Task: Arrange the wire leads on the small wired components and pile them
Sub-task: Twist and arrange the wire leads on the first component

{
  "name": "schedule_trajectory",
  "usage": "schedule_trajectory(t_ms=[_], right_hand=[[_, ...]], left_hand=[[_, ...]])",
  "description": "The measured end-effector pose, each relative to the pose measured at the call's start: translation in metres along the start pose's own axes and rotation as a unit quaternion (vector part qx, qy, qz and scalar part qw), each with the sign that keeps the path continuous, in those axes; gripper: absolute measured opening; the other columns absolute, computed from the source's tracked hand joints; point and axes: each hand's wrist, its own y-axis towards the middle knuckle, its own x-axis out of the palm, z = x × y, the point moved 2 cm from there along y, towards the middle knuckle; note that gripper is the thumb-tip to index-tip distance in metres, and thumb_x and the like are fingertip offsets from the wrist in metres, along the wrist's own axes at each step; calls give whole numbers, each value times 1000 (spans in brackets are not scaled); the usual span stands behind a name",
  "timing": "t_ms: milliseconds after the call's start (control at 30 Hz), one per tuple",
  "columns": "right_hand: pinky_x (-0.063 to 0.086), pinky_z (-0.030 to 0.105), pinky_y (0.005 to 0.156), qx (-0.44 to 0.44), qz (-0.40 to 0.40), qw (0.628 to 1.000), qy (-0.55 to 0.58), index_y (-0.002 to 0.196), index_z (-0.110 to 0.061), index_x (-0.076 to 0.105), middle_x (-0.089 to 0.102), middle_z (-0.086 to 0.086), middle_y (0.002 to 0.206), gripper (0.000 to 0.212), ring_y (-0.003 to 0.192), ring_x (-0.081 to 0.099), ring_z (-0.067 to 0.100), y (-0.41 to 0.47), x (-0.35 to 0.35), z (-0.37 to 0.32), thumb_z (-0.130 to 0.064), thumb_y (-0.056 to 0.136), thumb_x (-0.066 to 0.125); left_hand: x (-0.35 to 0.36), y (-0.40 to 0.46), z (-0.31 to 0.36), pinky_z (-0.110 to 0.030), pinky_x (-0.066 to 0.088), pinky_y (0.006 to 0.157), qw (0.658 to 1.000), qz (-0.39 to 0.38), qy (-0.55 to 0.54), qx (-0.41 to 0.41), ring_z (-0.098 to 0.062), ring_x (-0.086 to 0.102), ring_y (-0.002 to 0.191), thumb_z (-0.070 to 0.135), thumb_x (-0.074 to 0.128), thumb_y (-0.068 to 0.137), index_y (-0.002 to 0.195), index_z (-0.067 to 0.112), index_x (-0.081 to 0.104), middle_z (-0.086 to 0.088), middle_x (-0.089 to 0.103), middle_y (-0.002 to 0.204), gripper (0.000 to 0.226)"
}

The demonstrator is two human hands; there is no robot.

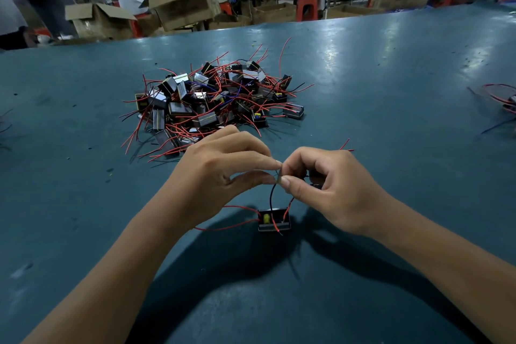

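Observed at the bench: one component (274,220), a small black block with a yellow part showing, hangs low over the table (391,70) between the person's forearms; whether its base touches the surface cannot be told. A black lead (271,195) and a red lead (288,206) rise from it to the fingertips. The left hand (220,167) pinches the lead ends between thumb and forefinger. The right hand (329,187) pinches the same spot from the other side, its other fingers curled in. Judged purpose: the two leads are brought together above the block so they can be twisted or straightened as a pair, with the block's weight keeping them taut.

Two further red leads (223,227) trail left from the block, slack and unheld.

The pile (212,98) lies beyond the hands, near but apart from them, wires sticking out all round. Sorted and unsorted pieces in it cannot be told apart.

Not verifiable: the exact join at the fingertips, which the fingers cover; what the right palm hides, where a dark shape and red wire ends show past the knuckles. More wires (502,103) at the right edge are cut off.
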Motion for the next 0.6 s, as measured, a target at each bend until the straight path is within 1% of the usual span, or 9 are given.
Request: schedule_trajectory(t_ms=[67,133,233,400,500,600], right_hand=[[31,1,51,4,-5,1000,3,84,-25,63,55,-29,64,18,55,52,-9,0,0,0,-9,90,69],[32,0,51,4,-8,1000,8,85,-23,63,55,-30,63,16,55,53,-9,0,-1,0,-9,91,69],[31,1,51,-2,-12,1000,6,84,-23,62,54,-30,62,14,54,52,-8,0,0,-1,-12,92,69],[30,2,49,-2,-19,1000,0,85,-21,64,53,-31,60,11,52,50,-7,1,0,-1,-14,92,69],[32,1,51,-12,-19,1000,-9,85,-18,64,53,-34,60,11,55,53,-10,1,0,-3,-11,92,69],[33,-1,54,-16,-18,1000,-14,85,-15,66,53,-34,61,9,56,53,-10,2,-1,-2,-9,91,69]], left_hand=[[-1,0,0,-37,50,76,1000,7,-3,-12,-22,61,89,22,78,86,108,13,77,-1,67,100,24],[-2,0,0,-36,50,76,1000,7,-9,-18,-19,59,90,22,76,87,104,14,77,-1,63,99,19],[-3,0,1,-34,45,70,1000,-6,-1,-10,-18,54,83,22,74,91,93,16,79,-1,61,93,8],[-5,0,2,-36,42,65,999,-15,27,8,-21,50,77,27,65,97,94,18,80,-2,62,93,18],[-7,1,3,-39,43,62,998,-16,60,29,-25,51,75,26,66,97,94,17,80,-3,63,91,17],[-8,1,5,-38,42,61,996,-10,78,47,-25,50,74,25,64,98,93,15,80,-3,64,90,19]])
